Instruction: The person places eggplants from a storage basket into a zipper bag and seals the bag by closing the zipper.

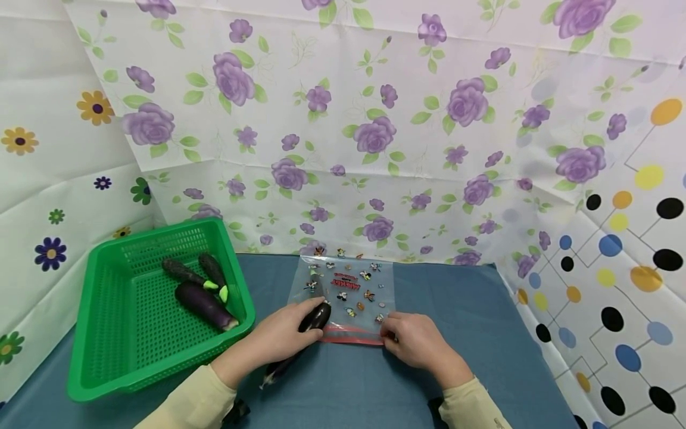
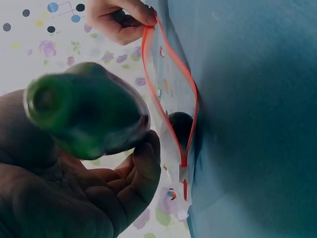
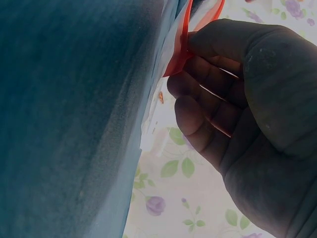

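My left hand [image 1: 284, 333] grips a dark purple eggplant [image 1: 320, 316] at the left of the bag's mouth, its rounded end toward the bag. In the left wrist view, the blurred green stem end [image 2: 74, 114] faces the camera. A clear zip bag [image 1: 348, 298] with cartoon prints lies flat, its red zip edge [image 1: 354, 336] toward me. My right hand [image 1: 415, 339] pinches the right corner of that edge between thumb and fingers. The left wrist view shows the mouth gaping, with a dark rounded thing [image 2: 181, 128] seen in the opening.
A green plastic basket [image 1: 145, 310] stands on the left, with a purple eggplant [image 1: 206, 305] and two darker, green-tipped vegetables [image 1: 182, 271] in it. Blue cloth [image 1: 455, 310] covers the table. Flowered sheeting [image 1: 332, 149] hangs behind, and dotted sheeting [image 1: 616, 298] stands at right.
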### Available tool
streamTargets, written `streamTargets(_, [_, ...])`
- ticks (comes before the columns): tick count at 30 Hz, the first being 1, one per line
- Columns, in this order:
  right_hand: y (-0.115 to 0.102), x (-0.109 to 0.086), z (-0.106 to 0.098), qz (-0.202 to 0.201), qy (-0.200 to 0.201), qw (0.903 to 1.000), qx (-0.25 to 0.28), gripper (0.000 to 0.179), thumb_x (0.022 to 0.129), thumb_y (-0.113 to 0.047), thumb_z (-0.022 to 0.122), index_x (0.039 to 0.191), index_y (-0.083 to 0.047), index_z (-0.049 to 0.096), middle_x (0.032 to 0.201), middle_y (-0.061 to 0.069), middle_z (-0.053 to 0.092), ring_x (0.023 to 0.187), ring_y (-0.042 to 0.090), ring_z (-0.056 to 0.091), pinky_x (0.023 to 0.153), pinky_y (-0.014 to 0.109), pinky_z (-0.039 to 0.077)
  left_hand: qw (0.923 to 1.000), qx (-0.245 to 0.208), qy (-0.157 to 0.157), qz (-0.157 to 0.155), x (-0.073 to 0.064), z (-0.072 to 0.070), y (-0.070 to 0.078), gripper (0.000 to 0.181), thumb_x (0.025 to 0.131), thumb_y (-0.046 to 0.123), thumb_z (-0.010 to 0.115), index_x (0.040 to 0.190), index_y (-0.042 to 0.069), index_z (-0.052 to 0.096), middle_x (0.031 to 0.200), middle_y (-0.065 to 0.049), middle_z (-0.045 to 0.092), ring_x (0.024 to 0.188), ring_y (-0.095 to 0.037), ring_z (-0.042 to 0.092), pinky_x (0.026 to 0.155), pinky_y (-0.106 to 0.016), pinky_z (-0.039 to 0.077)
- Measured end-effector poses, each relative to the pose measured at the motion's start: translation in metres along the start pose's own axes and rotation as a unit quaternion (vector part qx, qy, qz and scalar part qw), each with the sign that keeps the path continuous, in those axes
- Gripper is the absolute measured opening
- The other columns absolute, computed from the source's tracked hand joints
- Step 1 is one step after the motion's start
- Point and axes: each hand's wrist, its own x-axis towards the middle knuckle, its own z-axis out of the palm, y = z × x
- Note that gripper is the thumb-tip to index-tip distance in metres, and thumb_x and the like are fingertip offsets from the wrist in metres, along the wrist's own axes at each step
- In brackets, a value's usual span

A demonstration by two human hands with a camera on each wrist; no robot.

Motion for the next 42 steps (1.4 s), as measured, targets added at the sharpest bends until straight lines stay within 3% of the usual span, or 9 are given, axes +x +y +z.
streamTargets(14, [0.0, 0.0, 0.001, -0.005, 0.006, 1.0, -0.001, 0.013, 0.095, -0.012, 0.087, 0.093, -0.023, 0.079, 0.088, -0.011, 0.066, 0.069, 0.001, 0.058, 0.061, 0.03, 0.052, 0.9987, 0.006, -0.041, 0.03, 0.001, 0.015, 0.0, 0.07, 0.104, 0.032, 0.08, 0.168, 0.021, 0.054, 0.134, -0.017, 0.071, 0.1, -0.026, 0.066, 0.079, -0.052, 0.055])
streamTargets(23, [0.001, 0.0, 0.002, -0.002, 0.006, 1.0, -0.001, 0.014, 0.095, -0.012, 0.087, 0.093, -0.023, 0.079, 0.087, -0.012, 0.066, 0.069, 0.001, 0.058, 0.061, 0.03, 0.052, 0.9957, 0.048, -0.065, 0.046, 0.0, 0.024, 0.002, 0.071, 0.103, 0.036, 0.082, 0.167, 0.024, 0.055, 0.139, -0.016, 0.072, 0.115, -0.032, 0.071, 0.087, -0.055, 0.057])
streamTargets(31, [0.001, -0.001, 0.002, -0.003, 0.005, 1.0, 0.001, 0.015, 0.095, -0.012, 0.087, 0.092, -0.024, 0.079, 0.087, -0.012, 0.066, 0.069, 0.001, 0.058, 0.061, 0.029, 0.052, 0.9945, 0.047, -0.081, 0.047, -0.003, 0.028, 0.001, 0.07, 0.101, 0.036, 0.085, 0.165, 0.027, 0.058, 0.142, -0.013, 0.071, 0.12, -0.028, 0.069, 0.088, -0.052, 0.057])
streamTargets(42, [0.001, -0.001, 0.001, -0.006, 0.006, 1.0, -0.001, 0.014, 0.095, -0.012, 0.087, 0.093, -0.023, 0.079, 0.088, -0.011, 0.066, 0.069, 0.001, 0.058, 0.061, 0.029, 0.052, 0.9933, 0.034, -0.09, 0.065, -0.001, 0.028, -0.001, 0.068, 0.101, 0.034, 0.085, 0.163, 0.023, 0.06, 0.149, -0.008, 0.069, 0.127, -0.026, 0.068, 0.094, -0.052, 0.057])
